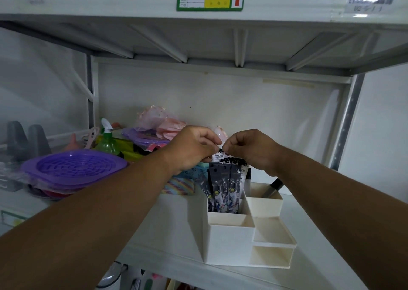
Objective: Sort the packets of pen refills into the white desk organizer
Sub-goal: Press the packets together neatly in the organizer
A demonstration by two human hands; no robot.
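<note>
Packets [223, 186] stand in the organizer [229, 241]; both hands' grips (left [194, 148], right [249, 148]) pinch their tops — I'd square them gently.

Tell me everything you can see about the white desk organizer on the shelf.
The white desk organizer looks like matte plastic and stands upright on the white shelf. It has stepped open compartments: tall ones at the back, lower trays and a slot in front. The tall back-left compartment holds upright dark packets of pen refills, whose tops both hands pinch. A dark object leans in the back-right compartment. The front compartments look empty.
</note>
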